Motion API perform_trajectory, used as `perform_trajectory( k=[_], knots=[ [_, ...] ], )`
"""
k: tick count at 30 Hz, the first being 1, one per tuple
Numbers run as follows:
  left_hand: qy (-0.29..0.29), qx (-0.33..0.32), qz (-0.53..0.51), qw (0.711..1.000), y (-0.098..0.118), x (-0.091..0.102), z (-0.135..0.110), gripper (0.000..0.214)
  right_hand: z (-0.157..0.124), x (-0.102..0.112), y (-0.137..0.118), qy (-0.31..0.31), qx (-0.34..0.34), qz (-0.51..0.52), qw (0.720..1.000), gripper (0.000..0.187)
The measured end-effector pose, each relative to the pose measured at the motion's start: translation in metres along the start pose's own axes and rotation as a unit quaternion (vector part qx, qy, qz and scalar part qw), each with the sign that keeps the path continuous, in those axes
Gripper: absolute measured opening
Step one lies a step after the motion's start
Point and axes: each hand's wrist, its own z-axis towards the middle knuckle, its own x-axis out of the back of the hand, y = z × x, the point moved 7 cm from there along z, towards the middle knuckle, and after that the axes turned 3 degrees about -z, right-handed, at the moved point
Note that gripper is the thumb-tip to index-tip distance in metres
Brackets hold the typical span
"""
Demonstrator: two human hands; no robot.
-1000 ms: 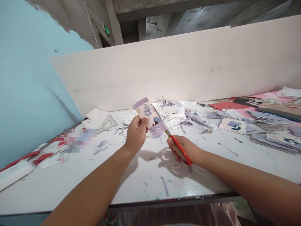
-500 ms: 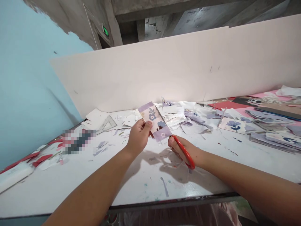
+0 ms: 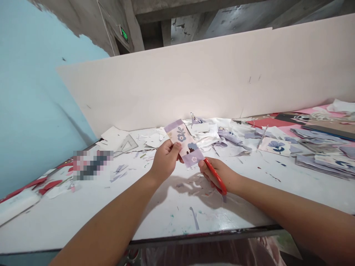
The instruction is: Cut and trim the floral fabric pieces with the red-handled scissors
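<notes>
My left hand point(image 3: 164, 163) pinches a narrow paper strip point(image 3: 184, 142) printed with blue flowers and lilac ends, holding it tilted above the white table point(image 3: 116, 207). My right hand point(image 3: 219, 174) is closed round the red handles of a pair of scissors point(image 3: 215, 176). The scissor blades point up-left and meet the lower lilac end of the strip, where they are mostly hidden behind the paper.
A pale board point(image 3: 210, 77) stands upright along the back of the table. White paper offcuts point(image 3: 205, 135) lie heaped behind the hands. Printed flower sheets point(image 3: 277, 146) and stacks of lilac paper point(image 3: 324, 159) fill the right side. A clear set square point(image 3: 126, 145) lies at left.
The strip has moved a little to the right and lower, and the scissors have closed in on its lower end, so the blades now sit under the paper.
</notes>
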Motion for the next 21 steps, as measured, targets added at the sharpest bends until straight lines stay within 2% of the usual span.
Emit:
perform_trajectory(
  k=[3, 7, 12, 14, 17, 19, 21],
  knots=[
    [-0.01, 0.002, 0.005, 1.0, -0.001, -0.001, 0.001, 0.029, -0.001, -0.002, -0.004, -0.022, 0.041, -0.011, 0.999, 0.046],
    [-0.034, 0.005, 0.027, 0.999, -0.006, -0.005, 0.001, 0.028, 0.0, -0.003, -0.007, -0.034, 0.055, 0.08, 0.995, 0.049],
    [-0.203, 0.031, 0.053, 0.977, -0.014, -0.028, -0.008, 0.026, 0.004, 0.001, -0.01, -0.022, 0.055, 0.073, 0.996, 0.032],
    [-0.236, 0.017, 0.103, 0.966, -0.011, -0.029, -0.011, 0.028, 0.005, 0.004, -0.008, -0.009, 0.055, 0.072, 0.996, 0.026],
    [-0.217, -0.027, 0.218, 0.951, 0.001, -0.009, -0.003, 0.029, 0.006, 0.008, -0.001, 0.012, 0.041, 0.068, 0.997, 0.022],
    [-0.154, -0.029, 0.276, 0.948, 0.008, 0.023, 0.013, 0.046, 0.006, 0.009, 0.002, 0.019, 0.026, 0.066, 0.997, 0.022],
    [-0.101, -0.007, 0.357, 0.929, 0.009, 0.063, 0.033, 0.054, 0.007, 0.009, 0.003, 0.021, 0.017, 0.1, 0.995, 0.023]
  ],
)
